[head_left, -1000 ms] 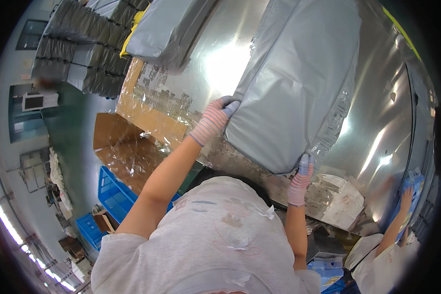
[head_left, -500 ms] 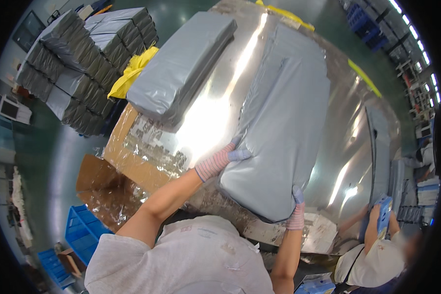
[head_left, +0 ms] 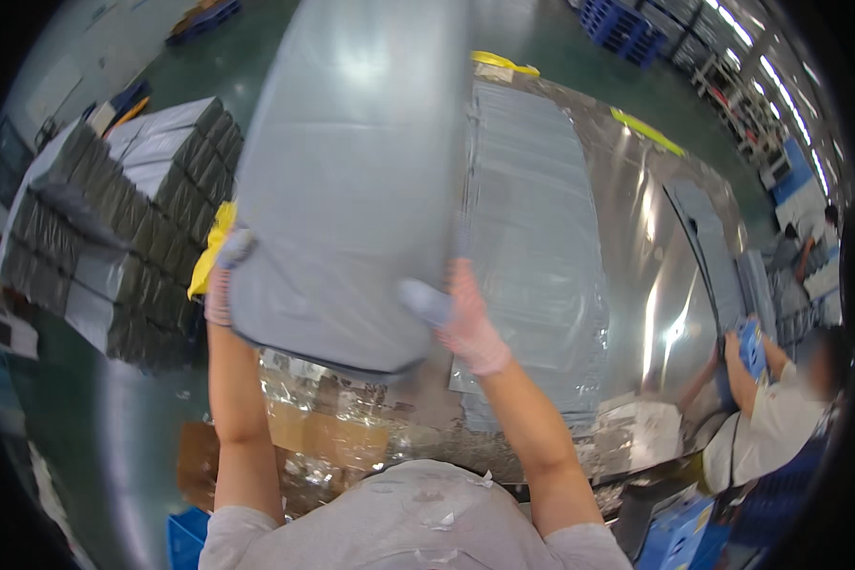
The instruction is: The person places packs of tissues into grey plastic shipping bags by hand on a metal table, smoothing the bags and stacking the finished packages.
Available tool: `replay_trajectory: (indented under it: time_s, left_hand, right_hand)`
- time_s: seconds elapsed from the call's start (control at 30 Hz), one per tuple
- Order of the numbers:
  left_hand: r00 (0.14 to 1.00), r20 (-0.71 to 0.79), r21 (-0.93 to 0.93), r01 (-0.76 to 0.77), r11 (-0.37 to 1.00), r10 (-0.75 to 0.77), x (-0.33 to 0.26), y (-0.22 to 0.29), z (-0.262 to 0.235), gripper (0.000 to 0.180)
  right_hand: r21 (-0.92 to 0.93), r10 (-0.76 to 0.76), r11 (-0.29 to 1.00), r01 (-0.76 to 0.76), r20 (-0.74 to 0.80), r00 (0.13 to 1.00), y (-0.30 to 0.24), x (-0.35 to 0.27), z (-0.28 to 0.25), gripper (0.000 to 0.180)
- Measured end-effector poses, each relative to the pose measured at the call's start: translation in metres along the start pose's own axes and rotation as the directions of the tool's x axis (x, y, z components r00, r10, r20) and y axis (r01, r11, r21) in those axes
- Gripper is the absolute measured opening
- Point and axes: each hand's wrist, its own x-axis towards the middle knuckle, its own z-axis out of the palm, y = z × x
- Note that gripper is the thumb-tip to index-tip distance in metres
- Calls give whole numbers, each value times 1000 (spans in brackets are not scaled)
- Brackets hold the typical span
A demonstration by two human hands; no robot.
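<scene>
A large grey plastic-wrapped package (head_left: pixel 347 190), slightly blurred, is held up over the left part of the table by both my hands. My left hand (head_left: pixel 222 275), in a striped glove, grips its near left edge. On its near right side, my right hand (head_left: pixel 464 318) holds on with the thumb over the top. Just right of the package lies a pile of flat grey plastic bags (head_left: pixel 537 256) on the shiny metal table (head_left: pixel 636 285). The package covers the table's far left part, so what lies beneath it is hidden.
Stacks of grey packages (head_left: pixel 104 228) stand left beyond the table, near a yellow cloth or bag (head_left: pixel 211 252). A co-worker (head_left: pixel 774 413) at the right handles a blue item (head_left: pixel 752 350). Cardboard (head_left: pixel 323 427) lies along the near left edge; a blue crate (head_left: pixel 188 540) sits below.
Both hands have moved left and lifted, with the grey package now raised between them. Flat bags show where it lay. The other package at the left is now out of sight.
</scene>
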Motion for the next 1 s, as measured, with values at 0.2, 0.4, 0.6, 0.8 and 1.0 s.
replay_trajectory:
  time_s: [0.2,0.4,0.6,0.8,1.0]
  left_hand:
    - [971,-155,372,226,900,-180,55,55,-96,53]
    - [982,-167,118,113,987,-92,68,7,-186,47]
    - [929,-88,120,-349,930,360,39,-80,-238,50]
    - [900,-254,295,-276,915,353,57,-116,-240,54]
    - [845,-453,495,-26,868,284,117,-124,-249,55]
  right_hand:
    - [-414,119,899,-140,-76,990,103,67,63,99]
    - [-435,432,791,-431,-102,896,178,61,65,94]
    - [-356,481,775,-523,-206,852,177,42,75,99]
    - [-234,489,804,-547,-262,832,171,50,79,102]
    - [-256,392,864,-434,-200,898,161,72,35,92]
